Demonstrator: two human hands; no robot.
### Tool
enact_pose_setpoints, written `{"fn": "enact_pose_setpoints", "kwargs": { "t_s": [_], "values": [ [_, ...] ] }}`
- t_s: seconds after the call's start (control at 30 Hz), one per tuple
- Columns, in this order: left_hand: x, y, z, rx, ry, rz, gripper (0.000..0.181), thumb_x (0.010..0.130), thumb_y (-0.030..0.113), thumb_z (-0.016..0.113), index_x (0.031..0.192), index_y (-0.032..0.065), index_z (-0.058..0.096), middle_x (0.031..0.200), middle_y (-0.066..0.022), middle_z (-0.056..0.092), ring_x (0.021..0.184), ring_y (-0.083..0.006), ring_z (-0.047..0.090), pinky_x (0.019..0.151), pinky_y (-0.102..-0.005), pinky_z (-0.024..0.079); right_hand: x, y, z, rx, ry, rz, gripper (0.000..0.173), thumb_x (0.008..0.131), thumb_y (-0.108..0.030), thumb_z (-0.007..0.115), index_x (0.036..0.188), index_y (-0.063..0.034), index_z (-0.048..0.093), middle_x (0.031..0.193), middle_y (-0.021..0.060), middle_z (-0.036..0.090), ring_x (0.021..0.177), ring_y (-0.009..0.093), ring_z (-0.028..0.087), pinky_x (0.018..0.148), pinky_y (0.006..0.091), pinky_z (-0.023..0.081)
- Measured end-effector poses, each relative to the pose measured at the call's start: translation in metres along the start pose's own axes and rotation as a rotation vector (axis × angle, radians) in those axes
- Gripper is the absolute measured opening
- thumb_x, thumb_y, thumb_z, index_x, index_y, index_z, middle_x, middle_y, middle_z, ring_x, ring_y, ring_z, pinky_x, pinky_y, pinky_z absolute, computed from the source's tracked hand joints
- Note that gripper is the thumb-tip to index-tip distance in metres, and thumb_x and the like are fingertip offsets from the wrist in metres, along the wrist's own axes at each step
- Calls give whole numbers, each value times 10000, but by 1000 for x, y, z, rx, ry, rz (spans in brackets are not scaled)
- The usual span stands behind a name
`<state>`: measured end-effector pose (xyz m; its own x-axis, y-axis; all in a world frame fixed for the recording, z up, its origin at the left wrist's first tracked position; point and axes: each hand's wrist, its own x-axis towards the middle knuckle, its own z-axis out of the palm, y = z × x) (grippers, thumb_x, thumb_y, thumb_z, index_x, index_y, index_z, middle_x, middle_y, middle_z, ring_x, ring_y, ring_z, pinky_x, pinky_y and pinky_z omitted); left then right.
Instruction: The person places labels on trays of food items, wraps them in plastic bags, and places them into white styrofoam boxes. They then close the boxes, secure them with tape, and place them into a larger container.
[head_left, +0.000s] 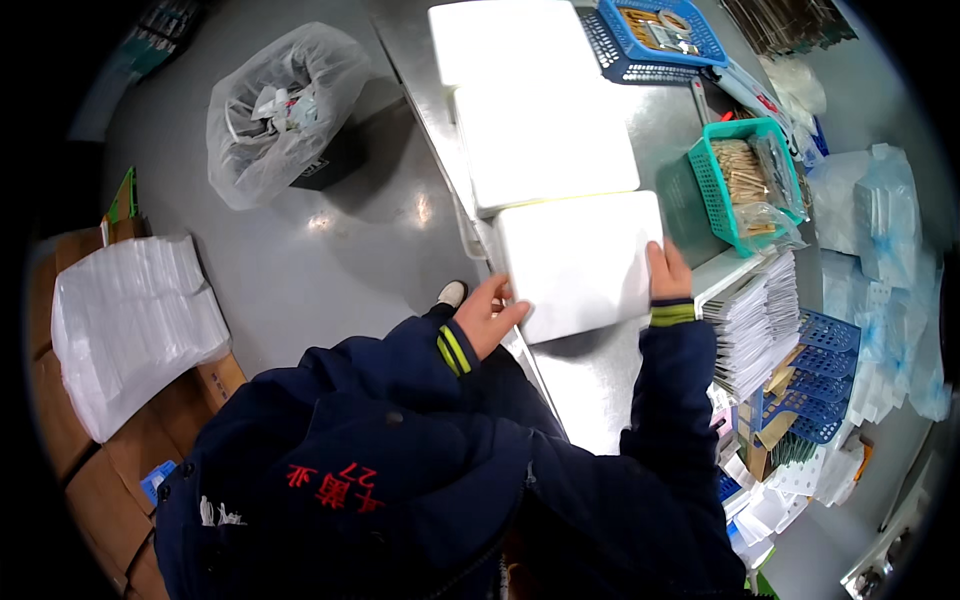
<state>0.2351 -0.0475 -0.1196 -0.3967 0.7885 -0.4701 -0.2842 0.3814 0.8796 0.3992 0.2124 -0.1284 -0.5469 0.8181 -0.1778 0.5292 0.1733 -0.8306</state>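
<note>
A white, flat-topped rectangular block or box lies before me at the edge of a shiny metal table. My left hand is at its near left corner, thumb and fingers apart around the edge. My right hand grips its right edge, thumb on the top face. Beyond it, two more such white pieces, a middle one and a far one, run in a row along the table's left side. Glare hides their surface detail.
Right of the row stand a blue basket, a green basket of wooden sticks, a stack of white paper or envelopes and blue plastic trays. A bagged bin stands on the floor. Cardboard boxes carry a white plastic-wrapped bundle.
</note>
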Motion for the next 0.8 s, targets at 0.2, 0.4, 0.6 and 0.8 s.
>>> {"fn": "enact_pose_setpoints", "kwargs": {
  "t_s": [0.2,0.4,0.6,0.8],
  "values": [
    [-8,-39,-47,-229,-5,144,375,875,178,555,1195,5,462,941,-65,561,833,-141,516,788,-271,432,-64,-96,39,-116,265,-282,334,847,-124,562,1129,53,529,1070,188,583,968,248,558,871,336,414],
    [-26,-136,-111,-271,-207,-153,332,885,128,542,1183,-3,478,926,-43,581,852,-111,553,794,-250,434,-89,-247,127,238,-189,-807,190,852,-66,448,768,19,596,641,129,607,534,202,547,498,299,429],
    [-48,-204,-208,-206,-53,-335,273,889,166,532,1119,20,528,855,-41,589,797,-104,571,730,-241,455,-48,-338,224,1213,-1257,-777,231,856,-29,525,961,-157,686,595,0,539,454,57,440,414,221,226],
    [-47,-257,-259,-241,73,-364,222,869,124,544,1062,14,541,820,-45,585,730,-102,556,675,-237,449,-32,-309,303,1319,-1235,-531,217,821,28,518,912,-105,664,594,35,548,461,89,450,420,228,244]
  ]
}}
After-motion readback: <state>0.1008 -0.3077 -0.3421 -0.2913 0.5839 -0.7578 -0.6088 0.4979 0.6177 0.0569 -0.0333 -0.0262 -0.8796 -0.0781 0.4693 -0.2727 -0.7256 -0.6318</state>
